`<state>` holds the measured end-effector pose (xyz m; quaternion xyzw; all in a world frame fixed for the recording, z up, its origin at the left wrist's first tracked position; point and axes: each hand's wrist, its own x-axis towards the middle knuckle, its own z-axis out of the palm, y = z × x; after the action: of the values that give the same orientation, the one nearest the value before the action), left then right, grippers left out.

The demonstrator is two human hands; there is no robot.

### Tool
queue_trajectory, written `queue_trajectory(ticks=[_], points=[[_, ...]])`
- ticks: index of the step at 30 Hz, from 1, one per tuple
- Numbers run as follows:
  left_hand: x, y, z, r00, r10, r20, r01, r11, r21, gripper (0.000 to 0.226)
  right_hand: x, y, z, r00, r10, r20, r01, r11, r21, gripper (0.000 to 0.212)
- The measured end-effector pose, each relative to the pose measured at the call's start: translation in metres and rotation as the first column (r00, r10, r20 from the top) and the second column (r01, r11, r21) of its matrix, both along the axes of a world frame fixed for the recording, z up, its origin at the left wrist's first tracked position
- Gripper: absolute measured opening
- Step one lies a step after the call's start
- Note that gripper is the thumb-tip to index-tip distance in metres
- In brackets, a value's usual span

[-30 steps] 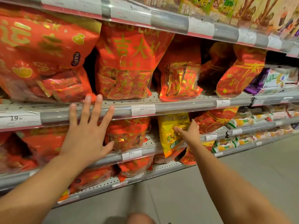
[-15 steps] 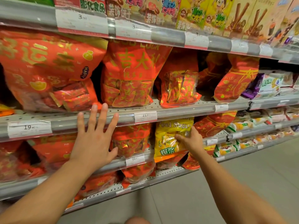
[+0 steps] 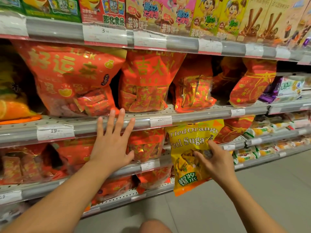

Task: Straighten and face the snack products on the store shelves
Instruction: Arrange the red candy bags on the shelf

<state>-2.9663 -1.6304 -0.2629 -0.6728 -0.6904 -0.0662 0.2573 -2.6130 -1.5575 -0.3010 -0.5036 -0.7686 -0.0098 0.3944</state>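
Yellow bag (image 3: 190,157) upright, long axis vertical, label facing outward, in front of the lower shelf edge (image 3: 151,165). Pinched by right hand (image 3: 213,160), fingers curled on its front. Left hand (image 3: 111,145) flat, fingers spread wide, before the shelf rail (image 3: 84,128).

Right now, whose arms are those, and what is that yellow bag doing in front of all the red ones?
Those arms belong to a person wearing a camera on their head, so the picture shows what they see looking down at a shop shelf. The left hand is spread flat, with straight fingers reaching up over the grey shelf edge and holding nothing. The right hand has its grip pinched on a yellow bag printed "Dried Orange Peel Sugar", held out in front of the shelves. Around it sit big red snack bags with gold writing. Colourful snack boxes stand on the shelf above. White price tags are clipped along the shelf edges.
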Motion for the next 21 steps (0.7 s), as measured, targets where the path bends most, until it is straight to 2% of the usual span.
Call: queue_trajectory(ticks=[3, 8, 10, 11, 12, 14, 15, 16, 17, 18, 21], points=[[0.000, 0.000, 0.000, 1.000, 0.006, 0.008, -0.006, 1.000, -0.031, 0.109, -0.015, -0.032, 0.018, 0.991, 0.127, -0.045, -0.123, 0.989, 0.083, 0.034], [-0.004, -0.006, 0.013, 0.993, -0.028, 0.113, 0.043, 0.990, -0.136, 0.099, -0.040, -0.065, 0.040, 0.957, 0.271, -0.104, -0.264, 0.962, 0.077, 0.041], [-0.006, -0.015, 0.018, 0.954, -0.073, 0.290, 0.125, 0.979, -0.164, 0.100, -0.054, -0.075, 0.045, 0.935, 0.336, -0.115, -0.327, 0.940, 0.095, 0.040], [-0.006, -0.022, 0.017, 0.899, -0.097, 0.428, 0.174, 0.974, -0.144, 0.101, -0.062, -0.080, 0.047, 0.923, 0.365, -0.125, -0.353, 0.929, 0.109, 0.038], [-0.004, -0.032, 0.012, 0.807, -0.123, 0.578, 0.218, 0.971, -0.097, 0.101, -0.070, -0.083, 0.048, 0.911, 0.390, -0.133, -0.376, 0.919, 0.118, 0.037], [0.003, -0.058, -0.005, 0.521, -0.169, 0.837, 0.218, 0.974, 0.061, 0.100, -0.088, -0.088, 0.049, 0.900, 0.421, -0.112, -0.409, 0.905, 0.120, 0.038], [0.004, -0.072, -0.017, 0.335, -0.176, 0.926, 0.180, 0.976, 0.121, 0.104, -0.099, -0.090, 0.048, 0.900, 0.428, -0.080, -0.417, 0.901, 0.124, 0.040], [0.004, -0.086, -0.029, 0.110, -0.163, 0.980, 0.144, 0.979, 0.147, 0.109, -0.110, -0.093, 0.046, 0.898, 0.438, -0.049, -0.429, 0.894, 0.128, 0.042], [0.002, -0.100, -0.040, -0.106, -0.136, 0.985, 0.124, 0.981, 0.149, 0.113, -0.122, -0.095, 0.043, 0.889, 0.458, -0.028, -0.451, 0.883, 0.127, 0.043], [-0.001, -0.110, -0.051, -0.261, -0.104, 0.960, 0.123, 0.982, 0.140, 0.107, -0.136, -0.097, 0.040, 0.873, 0.488, -0.019, -0.483, 0.868, 0.118, 0.044], [-0.014, -0.134, -0.072, -0.524, -0.090, 0.847, 0.075, 0.986, 0.151, 0.041, -0.192, -0.106, 0.034, 0.784, 0.621, 0.004, -0.619, 0.782, 0.076, 0.035]])
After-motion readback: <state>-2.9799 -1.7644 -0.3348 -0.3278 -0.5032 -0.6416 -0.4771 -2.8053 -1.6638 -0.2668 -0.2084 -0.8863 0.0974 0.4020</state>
